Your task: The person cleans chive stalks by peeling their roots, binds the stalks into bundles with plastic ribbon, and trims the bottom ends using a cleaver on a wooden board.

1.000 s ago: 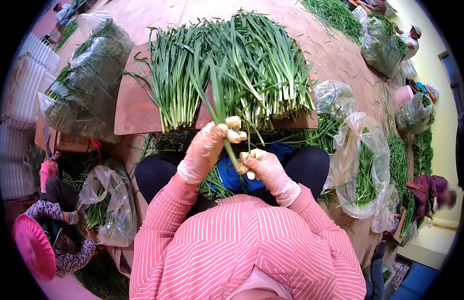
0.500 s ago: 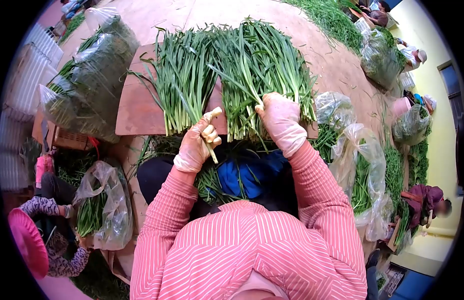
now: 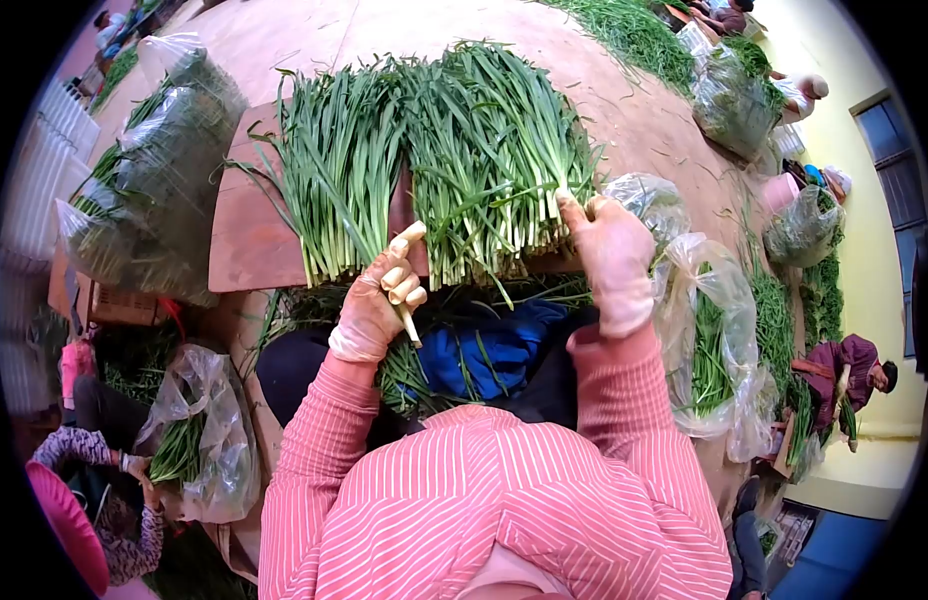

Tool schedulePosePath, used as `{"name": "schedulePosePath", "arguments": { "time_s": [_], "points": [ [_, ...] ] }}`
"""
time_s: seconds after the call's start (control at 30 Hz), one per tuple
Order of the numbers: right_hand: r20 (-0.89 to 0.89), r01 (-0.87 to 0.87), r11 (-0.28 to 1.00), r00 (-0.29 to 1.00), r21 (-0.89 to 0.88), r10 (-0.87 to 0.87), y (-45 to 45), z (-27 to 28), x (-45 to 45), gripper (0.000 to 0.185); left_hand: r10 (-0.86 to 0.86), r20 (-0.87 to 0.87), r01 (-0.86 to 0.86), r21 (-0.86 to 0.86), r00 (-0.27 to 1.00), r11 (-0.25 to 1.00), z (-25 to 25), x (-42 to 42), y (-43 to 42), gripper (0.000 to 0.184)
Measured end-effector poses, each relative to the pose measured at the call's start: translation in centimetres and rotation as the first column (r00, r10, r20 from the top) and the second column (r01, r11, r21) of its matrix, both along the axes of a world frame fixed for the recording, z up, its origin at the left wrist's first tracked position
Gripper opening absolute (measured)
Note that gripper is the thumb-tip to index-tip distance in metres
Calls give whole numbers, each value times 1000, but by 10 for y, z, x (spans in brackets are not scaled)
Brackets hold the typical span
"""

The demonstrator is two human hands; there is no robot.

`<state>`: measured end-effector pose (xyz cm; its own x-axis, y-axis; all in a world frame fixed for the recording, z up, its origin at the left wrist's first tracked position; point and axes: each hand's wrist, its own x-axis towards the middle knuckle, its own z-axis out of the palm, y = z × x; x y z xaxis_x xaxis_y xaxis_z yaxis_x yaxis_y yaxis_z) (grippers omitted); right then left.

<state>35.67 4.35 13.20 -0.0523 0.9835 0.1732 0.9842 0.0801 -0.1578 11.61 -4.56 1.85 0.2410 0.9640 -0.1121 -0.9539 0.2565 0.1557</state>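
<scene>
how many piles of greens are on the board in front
2: the left pile and the right pile, side by side on the board. Others could be hidden beneath.

Set on a pinkish-brown floor (image 3: 404, 25), brightly lit toward the far end, with a yellow wall (image 3: 866, 270) and dark-framed window (image 3: 886, 135) at right, corrugated sheeting (image 3: 46, 185) at left.

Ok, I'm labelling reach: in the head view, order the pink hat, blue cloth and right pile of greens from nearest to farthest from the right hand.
From the right hand:
1. Right pile: right beside it, leftward.
2. Blue cloth: below, leftward.
3. Pink hat: far lower left.
</scene>
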Motion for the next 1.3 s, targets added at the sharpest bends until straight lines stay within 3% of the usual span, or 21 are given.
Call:
{"name": "schedulePosePath", "arguments": {
  "time_s": [0.07,0.1,0.17,0.23,0.27,0.3,0.4,0.53,0.63,0.7,0.77,0.9,0.97,1.0,1.03,1.1,1.13,1.17,1.2,1.23,1.3],
  "points": [
    [100,10,994,995,-111,1,23,-19,6,62,-23,-32,25,61,999,998,4,2,2,39],
    [-24,-101,988,995,-113,99,29,-32,12,57,-25,-102,30,52,994,998,9,3,1,39],
    [-153,-123,992,980,26,125,22,-41,13,51,-24,-174,32,46,985,998,22,9,-3,38],
    [-434,-55,978,900,-201,-39,-4,-16,-4,45,27,-407,-60,-68,913,996,36,19,-7,42],
    [-602,-117,964,797,-240,-53,-21,-19,-9,42,-5,-341,21,42,940,999,24,17,-5,48],
    [-673,-195,967,738,-163,35,-40,-25,-15,40,14,-473,0,29,881,1000,29,21,-7,55],
    [-706,-372,890,703,-263,85,-87,-35,-32,42,31,-454,28,122,890,992,28,30,-14,64],
    [-761,-453,705,621,-545,-189,-100,-53,-42,36,38,-459,-45,-4,888,999,35,38,-19,60],
    [-842,-532,652,363,-539,-399,-92,-59,-44,34,44,-394,-30,41,918,999,13,31,-15,55],
    [-877,-586,656,257,-476,-407,-92,-53,-44,34,82,-330,-76,31,940,997,15,31,-16,53],
    [-845,-545,652,258,-527,-468,-89,-69,-39,34,150,-287,-139,57,946,989,13,33,-14,49],
    [-749,-332,696,481,-637,-456,-92,-86,-29,46,186,-244,-183,33,952,982,-6,26,-12,43],
    [-462,-280,764,887,-582,-26,-82,-114,8,42,194,-307,-190,44,932,981,-5,14,-12,43],
    [-330,-219,613,941,-759,-73,-79,-88,6,48,173,-306,-167,47,936,985,-5,12,-11,43],
    [-328,-221,606,942,-764,-69,-79,-79,3,48,151,-305,-142,52,940,988,-6,11,-11,43],
    [-540,-390,522,824,-758,-168,-80,-65,-8,54,130,-290,-132,14,948,991,-13,17,-11,41],
    [-713,-522,510,628,-683,-313,-85,-55,-24,53,107,-247,-100,40,963,994,-18,22,-11,41],
    [-781,-566,564,565,-602,-267,-87,-74,-34,50,84,-208,-70,71,975,995,-20,26,-11,40],
    [-790,-633,493,574,-596,-218,-85,-69,-48,48,37,-146,-23,94,989,995,-13,30,-14,40],
    [-801,-696,415,576,-586,-165,-84,-64,-60,45,35,-257,-38,-6,966,999,-13,33,-17,40],
    [-790,-738,303,497,-603,-359,-85,-99,-67,34,-36,-381,8,-74,924,997,-8,26,-21,51]
  ]
}}
